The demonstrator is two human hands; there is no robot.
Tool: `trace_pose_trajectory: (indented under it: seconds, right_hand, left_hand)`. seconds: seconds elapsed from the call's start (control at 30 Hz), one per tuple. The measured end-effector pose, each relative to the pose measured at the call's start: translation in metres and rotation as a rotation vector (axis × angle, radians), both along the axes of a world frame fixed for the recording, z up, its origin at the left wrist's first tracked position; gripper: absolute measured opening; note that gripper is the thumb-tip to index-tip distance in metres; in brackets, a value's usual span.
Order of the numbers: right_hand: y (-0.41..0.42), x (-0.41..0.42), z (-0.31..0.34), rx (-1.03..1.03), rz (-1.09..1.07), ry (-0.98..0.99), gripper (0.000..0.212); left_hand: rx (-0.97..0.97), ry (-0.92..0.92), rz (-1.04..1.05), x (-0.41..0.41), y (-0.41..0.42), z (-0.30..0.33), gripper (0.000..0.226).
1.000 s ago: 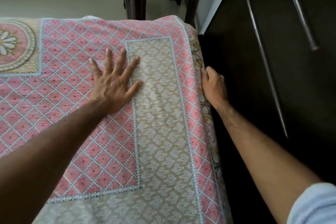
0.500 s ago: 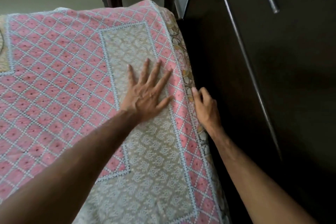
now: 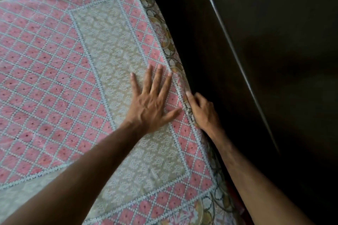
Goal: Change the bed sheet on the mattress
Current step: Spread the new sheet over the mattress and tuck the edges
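1. Since a moment ago the left hand [image 3: 151,104] has slid toward three o'clock, up to the edge of the bed, close to the right hand [image 3: 203,111].
2. The pink and beige bed sheet [image 3: 54,82] covers the mattress from nine o'clock to the centre.
3. The left hand lies flat on it, fingers spread straight.
4. At three o'clock of it, the right hand curls its fingers round the sheet's hanging edge.
5. A dark wardrobe [image 3: 274,60] fills the three o'clock side.

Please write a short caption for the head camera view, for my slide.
Left hand pressed flat on the pink bed sheet while the right hand works at the mattress edge beside a dark wardrobe.
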State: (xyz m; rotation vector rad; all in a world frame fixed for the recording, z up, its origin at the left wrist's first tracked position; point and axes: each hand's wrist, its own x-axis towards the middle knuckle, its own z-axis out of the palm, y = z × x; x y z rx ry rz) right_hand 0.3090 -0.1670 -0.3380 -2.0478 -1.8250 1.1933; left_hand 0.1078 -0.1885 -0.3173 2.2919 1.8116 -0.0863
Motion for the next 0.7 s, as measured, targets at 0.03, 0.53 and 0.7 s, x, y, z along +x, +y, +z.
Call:
trace_pose_trajectory:
  seconds: [0.03, 0.53, 0.7]
  right_hand:
    - [-0.011, 0.005, -0.001, 0.116, 0.029, 0.045, 0.05]
    - [-0.121, 0.055, 0.015, 0.082, -0.011, 0.081, 0.045]
    - [-0.146, 0.062, 0.008, 0.258, 0.019, 0.122, 0.029]
  left_hand:
    - [-0.005, 0.008, 0.013, 0.002, -0.001, 0.001, 0.104]
    - [-0.008, -0.016, -0.182, 0.044, -0.067, 0.003, 0.099]
    - [-0.02, 0.009, -0.147, 0.06, -0.08, 0.002, 0.1]
